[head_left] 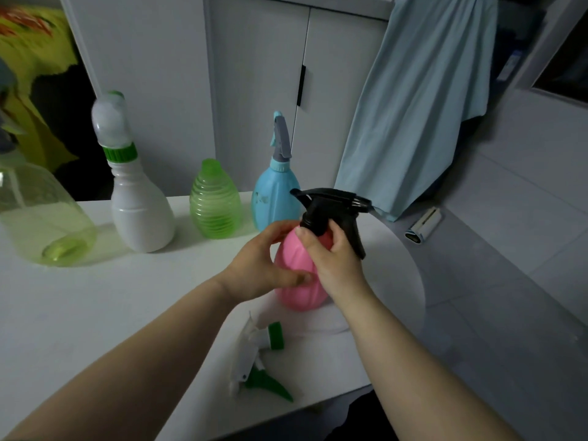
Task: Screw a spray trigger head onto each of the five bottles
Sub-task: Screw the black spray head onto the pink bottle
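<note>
Both bare forearms reach forward from the lower edge of the view and converge on the pink bottle (297, 275). The left hand (264, 265) cups the bottle's left side, fingers curled round its upper shoulder and thumb pressed flat against its front. The right hand (331, 253) comes in from the bottle's right, above the left hand, with thumb and fingers closed round the bottle's neck.
</note>
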